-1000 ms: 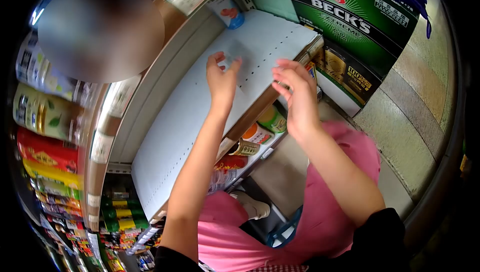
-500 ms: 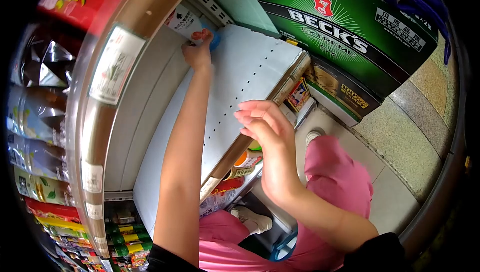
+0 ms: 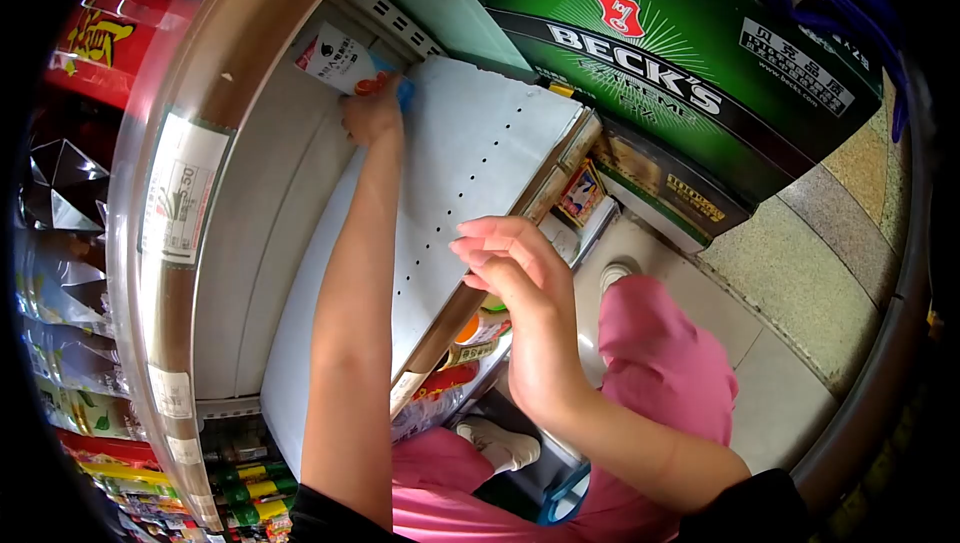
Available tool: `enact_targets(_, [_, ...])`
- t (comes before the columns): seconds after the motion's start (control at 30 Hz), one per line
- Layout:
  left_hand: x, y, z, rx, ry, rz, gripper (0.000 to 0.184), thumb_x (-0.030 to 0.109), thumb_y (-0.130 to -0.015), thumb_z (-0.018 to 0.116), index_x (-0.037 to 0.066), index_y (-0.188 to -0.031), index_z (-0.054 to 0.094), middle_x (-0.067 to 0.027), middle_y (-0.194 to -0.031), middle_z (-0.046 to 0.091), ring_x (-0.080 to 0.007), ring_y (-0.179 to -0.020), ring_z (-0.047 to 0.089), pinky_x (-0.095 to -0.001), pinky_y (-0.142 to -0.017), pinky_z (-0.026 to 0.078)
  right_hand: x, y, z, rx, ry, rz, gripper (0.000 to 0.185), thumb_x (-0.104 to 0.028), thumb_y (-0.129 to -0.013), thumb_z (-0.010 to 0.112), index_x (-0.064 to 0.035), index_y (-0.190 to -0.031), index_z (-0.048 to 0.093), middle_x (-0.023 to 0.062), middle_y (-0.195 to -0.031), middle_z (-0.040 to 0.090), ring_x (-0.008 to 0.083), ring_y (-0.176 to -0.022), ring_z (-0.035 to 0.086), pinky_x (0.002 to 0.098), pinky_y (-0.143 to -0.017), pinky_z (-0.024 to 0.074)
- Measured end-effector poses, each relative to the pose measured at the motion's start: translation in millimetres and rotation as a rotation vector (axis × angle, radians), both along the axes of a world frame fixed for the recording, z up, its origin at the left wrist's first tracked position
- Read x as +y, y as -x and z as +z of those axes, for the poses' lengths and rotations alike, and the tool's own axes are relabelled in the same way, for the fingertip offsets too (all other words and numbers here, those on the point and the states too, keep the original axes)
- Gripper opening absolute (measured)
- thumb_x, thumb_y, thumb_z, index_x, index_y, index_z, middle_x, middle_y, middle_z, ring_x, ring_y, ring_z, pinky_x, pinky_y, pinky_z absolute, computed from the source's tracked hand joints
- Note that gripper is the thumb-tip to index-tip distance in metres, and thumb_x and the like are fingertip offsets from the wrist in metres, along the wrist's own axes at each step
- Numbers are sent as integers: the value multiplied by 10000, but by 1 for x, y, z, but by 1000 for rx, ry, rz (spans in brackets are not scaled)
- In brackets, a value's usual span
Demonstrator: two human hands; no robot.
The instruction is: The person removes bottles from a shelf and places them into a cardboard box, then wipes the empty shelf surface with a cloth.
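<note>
White-and-blue package [image 3: 335, 60], one: probably light, smooth, somewhat slippery, walls perhaps yielding; best held round its middle, without squeezing. Location: at your left hand [image 3: 373, 113], touching it, well apart from and beyond your right hand [image 3: 515, 268]. Left: curled at the blue end; you cannot tell how firmly closed. Right: holding nothing, fingers loosely bent, by the front edge of the shelf [image 3: 445, 143]

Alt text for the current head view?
A person's left hand touches a white-and-blue package at the back of a shelf. Their empty right hand is raised near the shelf's front edge; a green Beck's carton stands alongside.
</note>
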State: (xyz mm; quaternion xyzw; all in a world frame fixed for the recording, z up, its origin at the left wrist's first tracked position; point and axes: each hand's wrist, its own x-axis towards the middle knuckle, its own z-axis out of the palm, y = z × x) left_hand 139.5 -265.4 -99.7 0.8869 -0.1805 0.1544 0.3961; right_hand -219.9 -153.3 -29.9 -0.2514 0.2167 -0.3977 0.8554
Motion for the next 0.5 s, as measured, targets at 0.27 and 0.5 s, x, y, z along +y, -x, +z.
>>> enact_targets(0.27, [57, 67, 10, 107, 155, -354, 465, 301, -627, 868, 21, -906, 623, -80, -814, 684, -223, -752, 642, -330, -766, 506, -4, -5, -7, -65, -40, -93, 188, -75, -884, 560, -5, -1054, 597, 75, -1004, 617, 141, -970, 573, 285, -919, 436])
enact_targets(0.5, [119, 168, 40, 153, 155, -507, 238, 145, -733, 816, 27, -812, 625, 7, -781, 626, -89, -700, 539, -265, -654, 443, -7, -7, -14, 12, 25, -111, 190, -171, -878, 585, -58, -1025, 625, 34, -1019, 637, 118, -965, 562, 284, -843, 404])
